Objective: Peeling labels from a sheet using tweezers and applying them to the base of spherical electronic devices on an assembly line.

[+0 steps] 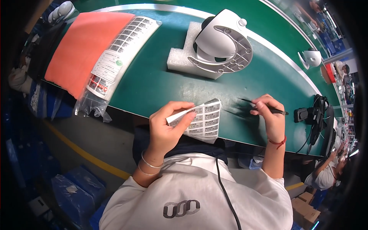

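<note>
My left hand (167,124) pinches a sheet of printed labels (205,122) between thumb and fingers, above the near edge of the green table. The sheet is curled over at its left and carries rows of small grey-and-white stickers. In my right hand (271,111) is a pair of thin black tweezers (248,100), its tip pointing left, apart from the labels. Beyond both hands a white device (218,36) with a curved, grey-ribbed base lies tilted on a white foam block (178,60).
To the left lie an orange sheet (86,48) and a plastic bag of label sheets (124,50). Black cables and an adapter (315,114) sit at the table's right end. Another white device (309,58) stands at the far right. A person (324,174) is seated beyond the right side.
</note>
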{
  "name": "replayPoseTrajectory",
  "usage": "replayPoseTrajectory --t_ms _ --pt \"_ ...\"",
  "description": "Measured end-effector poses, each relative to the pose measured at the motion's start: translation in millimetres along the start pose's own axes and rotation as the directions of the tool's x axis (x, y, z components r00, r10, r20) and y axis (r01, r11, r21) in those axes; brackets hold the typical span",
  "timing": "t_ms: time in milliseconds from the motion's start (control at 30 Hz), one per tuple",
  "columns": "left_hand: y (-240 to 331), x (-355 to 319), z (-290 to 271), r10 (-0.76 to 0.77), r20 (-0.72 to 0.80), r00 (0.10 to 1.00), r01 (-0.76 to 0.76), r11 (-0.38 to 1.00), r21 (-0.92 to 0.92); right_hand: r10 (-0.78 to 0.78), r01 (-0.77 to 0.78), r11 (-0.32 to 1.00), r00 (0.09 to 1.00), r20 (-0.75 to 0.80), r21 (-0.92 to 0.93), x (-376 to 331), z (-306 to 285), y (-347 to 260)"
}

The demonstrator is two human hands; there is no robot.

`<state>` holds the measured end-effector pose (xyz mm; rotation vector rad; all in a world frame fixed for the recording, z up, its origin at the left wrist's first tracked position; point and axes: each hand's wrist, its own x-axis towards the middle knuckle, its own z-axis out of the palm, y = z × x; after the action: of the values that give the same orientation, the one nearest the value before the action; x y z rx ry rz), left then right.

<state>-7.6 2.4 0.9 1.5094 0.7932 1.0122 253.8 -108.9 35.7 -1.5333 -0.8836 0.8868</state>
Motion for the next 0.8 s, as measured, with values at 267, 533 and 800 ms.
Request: replayPoseTrajectory --t_ms 267,533,800 --pt "-3.8 0.7 -0.8 -0.002 -0.034 0.999 0.0 0.999 -0.049 -0.25 0.311 0.754 0.95 0.186 -0.578 -5.1 13.2 -35.1" --pt "-5.9 -4.1 0.1 0.021 -0.017 1.0 -0.021 1.0 -0.018 -0.679 0.761 0.474 0.636 0.366 -0.442 -14.7 52.2 -58.2" --pt "-8.1 -3.7 4.8 0.171 0.027 0.985 -0.172 0.984 0.043 -0.633 0.804 0.472 0.594 0.497 -0.36 -1.9 72.7 -60.7"
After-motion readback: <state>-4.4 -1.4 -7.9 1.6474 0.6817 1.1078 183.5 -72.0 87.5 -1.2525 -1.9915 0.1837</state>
